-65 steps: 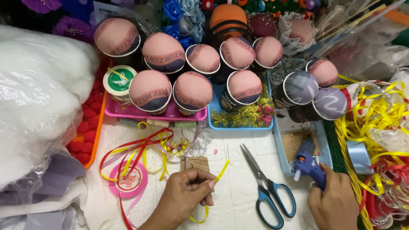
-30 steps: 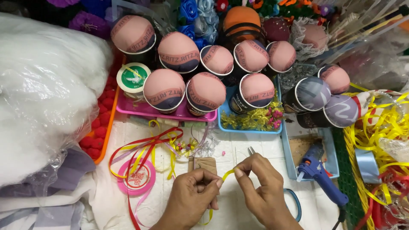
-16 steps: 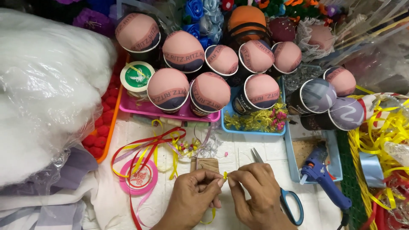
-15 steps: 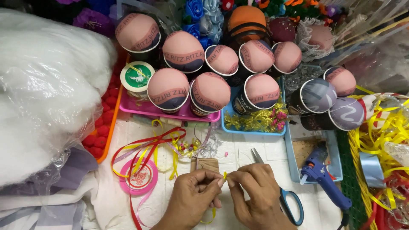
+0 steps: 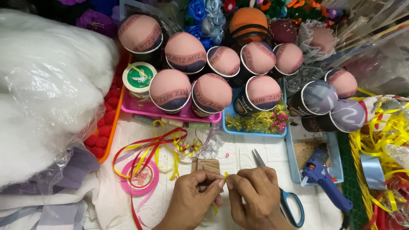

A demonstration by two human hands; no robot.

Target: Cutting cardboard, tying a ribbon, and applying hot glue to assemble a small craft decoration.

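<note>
My left hand (image 5: 194,199) and my right hand (image 5: 255,198) meet at the fingertips low in the middle of the view. Between them they pinch a thin yellow ribbon (image 5: 226,175); its short end pokes up between the fingers and a bit hangs below at the wrists. Just behind the fingers lies a small brown card tag (image 5: 208,165) on the white cloth. Blue-handled scissors (image 5: 285,200) lie partly under my right hand. A blue glue gun (image 5: 326,181) rests to the right.
Many dark paper cups (image 5: 211,96) capped with pink stuffed fabric stand in a pink tray (image 5: 147,110) and a blue tray (image 5: 255,132) at the back. A big bag of white stuffing (image 5: 44,93) fills the left. A pink ribbon spool (image 5: 139,179) and loose red and yellow ribbons lie nearby.
My right hand left the glue gun, came to the middle and joined my left on the yellow ribbon. The two hands have drawn closer, and the ribbon between them is shorter.
</note>
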